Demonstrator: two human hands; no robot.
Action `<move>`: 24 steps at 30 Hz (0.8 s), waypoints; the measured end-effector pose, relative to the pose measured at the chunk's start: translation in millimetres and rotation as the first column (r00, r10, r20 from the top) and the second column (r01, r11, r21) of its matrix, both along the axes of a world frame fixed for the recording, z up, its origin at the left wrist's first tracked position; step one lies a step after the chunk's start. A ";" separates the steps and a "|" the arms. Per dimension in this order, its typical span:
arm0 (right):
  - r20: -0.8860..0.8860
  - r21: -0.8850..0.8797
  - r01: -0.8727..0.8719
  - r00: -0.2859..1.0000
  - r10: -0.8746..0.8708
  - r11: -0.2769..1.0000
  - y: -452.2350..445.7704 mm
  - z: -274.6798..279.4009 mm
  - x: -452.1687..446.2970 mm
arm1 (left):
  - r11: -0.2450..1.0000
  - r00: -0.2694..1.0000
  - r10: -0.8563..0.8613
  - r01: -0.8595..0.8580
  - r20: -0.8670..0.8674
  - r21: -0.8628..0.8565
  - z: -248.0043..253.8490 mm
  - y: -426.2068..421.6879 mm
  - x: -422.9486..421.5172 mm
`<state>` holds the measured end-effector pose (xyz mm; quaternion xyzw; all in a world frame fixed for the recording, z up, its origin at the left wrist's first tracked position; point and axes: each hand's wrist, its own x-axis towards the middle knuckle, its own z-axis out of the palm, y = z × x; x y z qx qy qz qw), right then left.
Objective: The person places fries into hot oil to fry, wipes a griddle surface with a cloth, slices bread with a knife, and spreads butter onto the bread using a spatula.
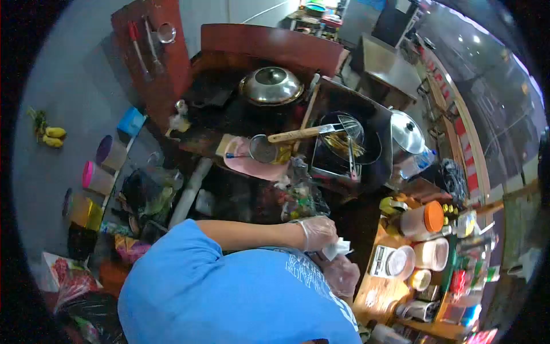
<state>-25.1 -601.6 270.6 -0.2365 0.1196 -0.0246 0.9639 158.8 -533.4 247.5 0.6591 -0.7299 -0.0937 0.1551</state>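
My left hand (319,233), in a clear plastic glove, is closed on a crumpled white tissue (338,249) in front of my body. Just below it my right hand (342,275), also in a clear glove, is curled close to the tissue. Its fingertips are mostly hidden, so I cannot make out what they hold. Beyond my hands, a wok (373,148) on the stove holds yellowish strips of food. A wire skimmer (295,135) with a wooden handle rests across its rim, and metal tongs (352,160) lean in it.
A lidded pan (271,86) sits at the back. A pink tray (252,166) carries a strainer (263,149). Plastic bags (303,198) hang before the stove. At right, a wooden shelf (372,295) bears a scale (381,261), an orange-lidded jar (415,221) and bottles. A lidded pot (405,132) stands behind.
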 end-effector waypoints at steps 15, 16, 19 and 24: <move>-0.712 -0.702 -0.711 0.698 -0.072 0.047 36.9 -150.7 183.5 | 0.111 0.155 0.853 -0.987 -0.499 -0.117 -151.6 354.6 665.4; -0.723 -0.689 -0.723 0.683 -0.100 0.042 44.0 -158.9 194.3 | 0.064 0.111 0.953 -0.983 -0.284 -0.169 -151.2 369.3 711.2; -0.829 -0.551 -0.834 0.552 -0.091 -0.039 70.2 -128.9 229.4 | -0.105 -0.054 0.977 -0.964 -0.207 -0.245 -172.6 391.4 832.2; -0.919 -0.361 -0.932 0.349 -0.181 0.032 102.0 -111.2 249.6 | -0.161 -0.142 0.963 -0.985 -0.231 -0.065 -146.0 356.5 886.2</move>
